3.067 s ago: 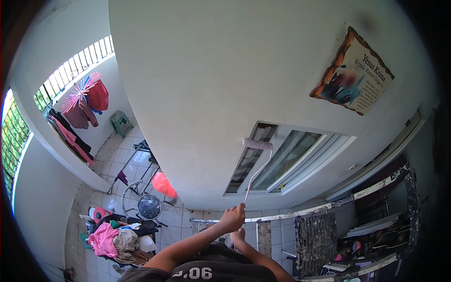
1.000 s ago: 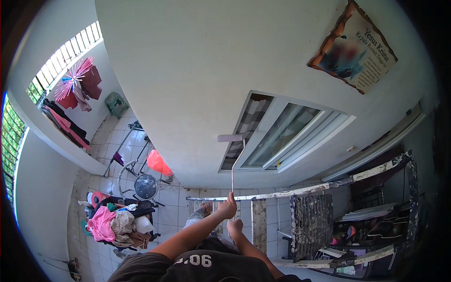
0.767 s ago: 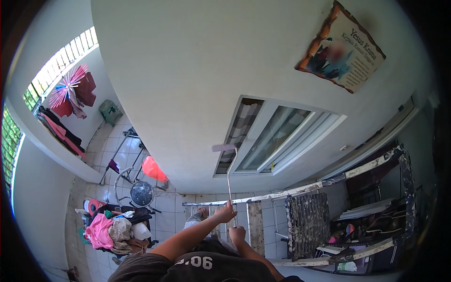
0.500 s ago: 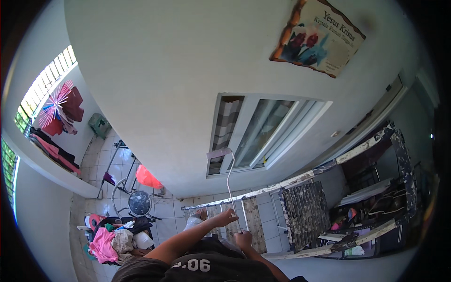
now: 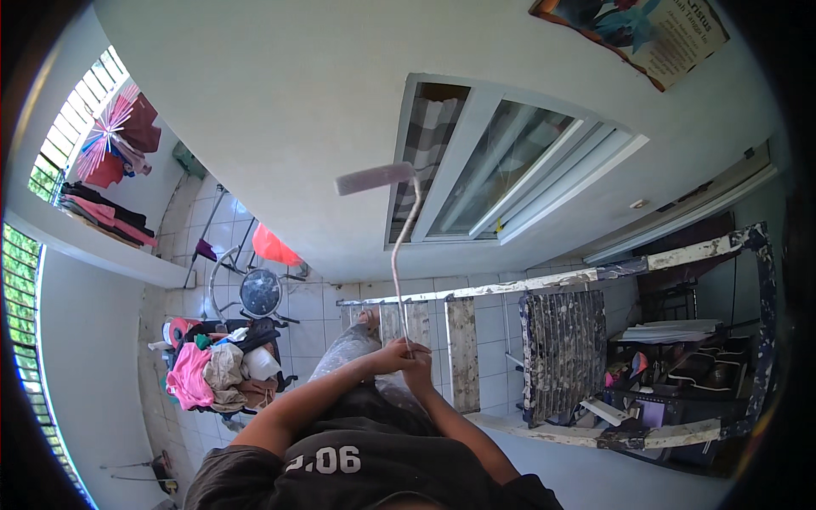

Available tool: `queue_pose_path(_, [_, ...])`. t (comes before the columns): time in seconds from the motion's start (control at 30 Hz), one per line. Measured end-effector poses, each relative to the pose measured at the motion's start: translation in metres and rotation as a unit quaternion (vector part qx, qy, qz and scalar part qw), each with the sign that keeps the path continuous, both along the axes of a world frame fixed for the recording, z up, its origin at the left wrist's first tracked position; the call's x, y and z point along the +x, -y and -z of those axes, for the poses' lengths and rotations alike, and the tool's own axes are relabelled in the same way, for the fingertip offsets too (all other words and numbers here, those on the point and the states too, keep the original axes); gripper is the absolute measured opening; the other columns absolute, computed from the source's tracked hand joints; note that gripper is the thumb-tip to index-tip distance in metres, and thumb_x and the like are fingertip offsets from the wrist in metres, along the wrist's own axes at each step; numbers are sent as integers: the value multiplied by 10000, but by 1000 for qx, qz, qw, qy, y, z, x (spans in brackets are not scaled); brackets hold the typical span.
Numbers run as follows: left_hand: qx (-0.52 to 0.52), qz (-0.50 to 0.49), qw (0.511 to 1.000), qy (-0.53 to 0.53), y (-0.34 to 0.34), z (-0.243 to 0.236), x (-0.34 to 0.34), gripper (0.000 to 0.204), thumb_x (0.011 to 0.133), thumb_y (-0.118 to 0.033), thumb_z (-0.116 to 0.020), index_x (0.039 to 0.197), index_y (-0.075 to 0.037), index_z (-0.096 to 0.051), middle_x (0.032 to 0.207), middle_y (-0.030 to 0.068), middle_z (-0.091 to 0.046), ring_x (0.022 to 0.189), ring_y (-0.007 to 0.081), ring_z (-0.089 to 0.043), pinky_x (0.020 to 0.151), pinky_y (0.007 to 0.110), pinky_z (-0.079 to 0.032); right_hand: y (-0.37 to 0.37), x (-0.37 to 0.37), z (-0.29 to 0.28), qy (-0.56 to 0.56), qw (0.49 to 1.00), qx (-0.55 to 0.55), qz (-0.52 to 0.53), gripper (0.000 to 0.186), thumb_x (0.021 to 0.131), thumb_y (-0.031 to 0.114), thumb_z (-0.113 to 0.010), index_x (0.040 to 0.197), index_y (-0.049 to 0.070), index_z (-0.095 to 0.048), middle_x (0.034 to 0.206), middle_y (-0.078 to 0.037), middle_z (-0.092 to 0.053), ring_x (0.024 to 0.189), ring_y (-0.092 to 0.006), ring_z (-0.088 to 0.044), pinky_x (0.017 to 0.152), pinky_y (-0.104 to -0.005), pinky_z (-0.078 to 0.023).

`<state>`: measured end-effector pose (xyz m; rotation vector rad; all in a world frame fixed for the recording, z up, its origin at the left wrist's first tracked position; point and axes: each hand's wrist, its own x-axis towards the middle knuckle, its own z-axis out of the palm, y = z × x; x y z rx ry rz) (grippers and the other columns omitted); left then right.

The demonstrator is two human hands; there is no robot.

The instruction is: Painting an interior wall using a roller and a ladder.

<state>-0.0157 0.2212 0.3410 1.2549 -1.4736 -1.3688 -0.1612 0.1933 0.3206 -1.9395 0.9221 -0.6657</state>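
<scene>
A paint roller (image 5: 374, 178) with a pale mauve sleeve is raised in front of the white wall (image 5: 280, 110), beside the left edge of the window. I cannot tell whether its sleeve touches the wall. Its long thin rod (image 5: 397, 272) runs down to my two hands. My left hand (image 5: 393, 355) is closed around the rod, and my right hand (image 5: 417, 374) grips it just below, close against the left. The lower end of the handle is hidden behind my hands.
The white-framed sliding window (image 5: 510, 170) is ahead. A paint-spattered ladder (image 5: 463, 357) stretches right around a slatted platform (image 5: 563, 357). To the left are a clothes pile (image 5: 217, 365) and a round stool (image 5: 260, 292). An illustrated plaque (image 5: 654, 38) hangs upper right.
The roller has moved up and left relative to the window, from its lower corner to beside its frame. My hands have risen and come together on the rod. The view has tilted down.
</scene>
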Motion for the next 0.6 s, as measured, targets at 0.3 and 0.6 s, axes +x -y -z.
queue_pose_path(0.3, [-8, -183, 979, -89, -21, -15, 19, 264, 897, -58, -546, 1119, -105, -681, 1044, 103, -557, 1013, 221, -559, 884, 334, -444, 46, 49, -63, -182, 922, 112, -323, 330, 792, 213, -665, 1097, 93, -631, 1114, -130, -642, 1042, -249, -627, 893, -355, -503])
queue_pose_path(0.6, [175, -360, 916, 16, -51, 13, 63, 245, 900, -32, -483, 1047, -62, -677, 874, 42, -540, 648, 133, -611, 535, 247, -502, 125, 13, -50, -253, 951, 16, -178, 182, 784, 180, -685, 799, 38, -572, 806, -131, -627, 801, -317, -615, 739, -411, -494])
